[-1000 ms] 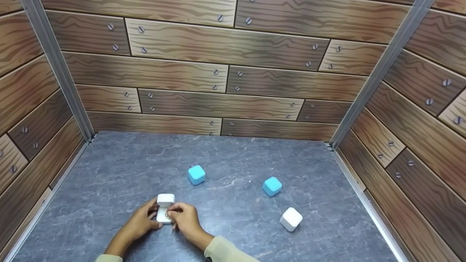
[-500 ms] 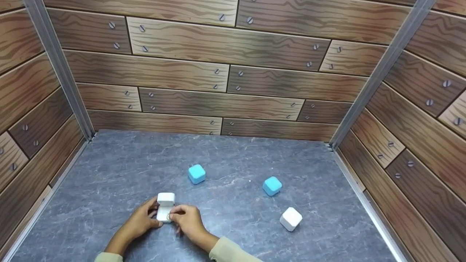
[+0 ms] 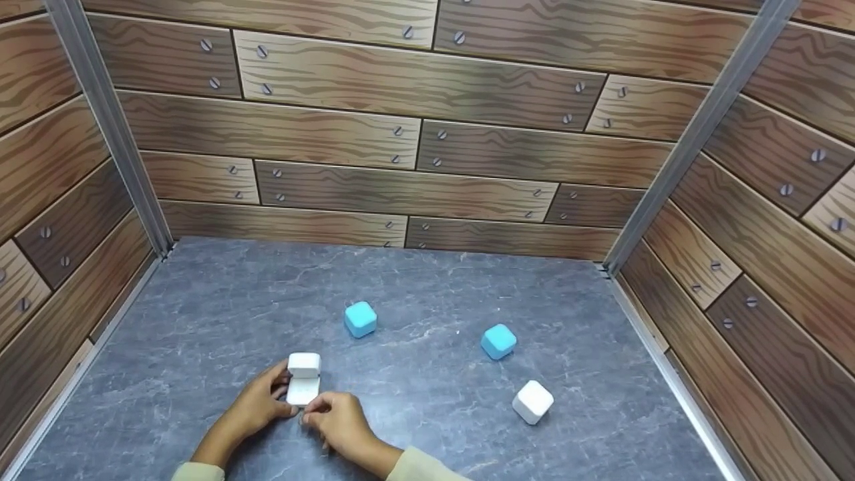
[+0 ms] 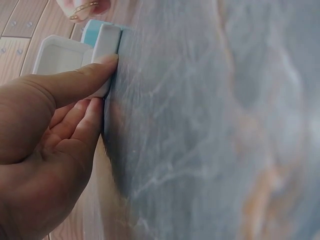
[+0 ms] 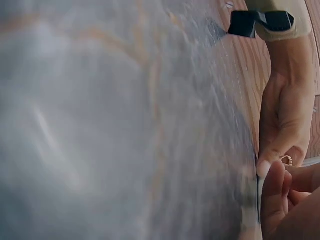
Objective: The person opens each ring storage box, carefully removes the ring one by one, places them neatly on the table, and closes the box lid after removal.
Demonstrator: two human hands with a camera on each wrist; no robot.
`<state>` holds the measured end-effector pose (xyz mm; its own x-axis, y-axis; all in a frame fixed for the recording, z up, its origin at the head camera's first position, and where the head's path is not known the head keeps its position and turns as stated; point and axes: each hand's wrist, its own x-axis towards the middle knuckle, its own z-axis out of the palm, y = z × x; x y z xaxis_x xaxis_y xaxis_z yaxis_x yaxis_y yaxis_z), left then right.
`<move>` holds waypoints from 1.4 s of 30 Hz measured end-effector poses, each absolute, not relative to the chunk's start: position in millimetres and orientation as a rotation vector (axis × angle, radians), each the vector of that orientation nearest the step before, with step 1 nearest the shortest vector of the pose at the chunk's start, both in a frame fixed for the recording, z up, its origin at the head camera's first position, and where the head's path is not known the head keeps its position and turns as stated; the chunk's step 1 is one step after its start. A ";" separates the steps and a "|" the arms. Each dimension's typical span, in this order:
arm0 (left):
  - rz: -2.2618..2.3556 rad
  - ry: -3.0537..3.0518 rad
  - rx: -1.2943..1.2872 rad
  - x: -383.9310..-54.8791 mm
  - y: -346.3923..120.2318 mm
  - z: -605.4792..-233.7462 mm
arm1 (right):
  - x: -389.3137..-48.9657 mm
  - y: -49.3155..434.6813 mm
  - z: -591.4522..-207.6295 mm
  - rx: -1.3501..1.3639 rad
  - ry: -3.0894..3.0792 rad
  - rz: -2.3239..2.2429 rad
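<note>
A small white ring box (image 3: pixel 304 365) sits on the grey table with its lid raised. My left hand (image 3: pixel 257 404) holds it from the left, with the thumb along the front of the base, as the left wrist view shows closer up. Between the fingertips of my right hand (image 3: pixel 340 422) is a thin gold ring (image 4: pixel 84 9), just in front of the box. In the right wrist view the ring (image 5: pixel 287 160) shows partly, with fingers covering the rest. The box's inside is pale, and its fine detail is too small to make out.
Two turquoise boxes stand beyond the hands, one (image 3: pixel 361 319) behind the white box and one (image 3: pixel 499 341) farther right. A closed white box (image 3: pixel 533 402) lies at the right. Wood-patterned walls (image 3: pixel 401 140) with metal corner posts (image 3: pixel 110 133) enclose the table (image 3: pixel 427 287).
The right hand has drawn the ring out of the open box and moved it toward the near side. My left hand keeps its hold on the box, which stays put.
</note>
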<state>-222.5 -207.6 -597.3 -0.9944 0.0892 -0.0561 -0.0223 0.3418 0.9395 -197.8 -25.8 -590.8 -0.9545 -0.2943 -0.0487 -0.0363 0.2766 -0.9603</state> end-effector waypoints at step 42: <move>1.753 2.491 0.050 -222.2 -206.8 -596.9 | -180.0 -29.2 -590.3 -0.504 2.492 -1.469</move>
<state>-222.2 -206.8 -596.9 -0.9949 0.0813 -0.0591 -0.0282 0.3386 0.9405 -180.0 -29.2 -590.3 -0.9206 -0.3904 -0.0028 -0.1867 0.4466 -0.8750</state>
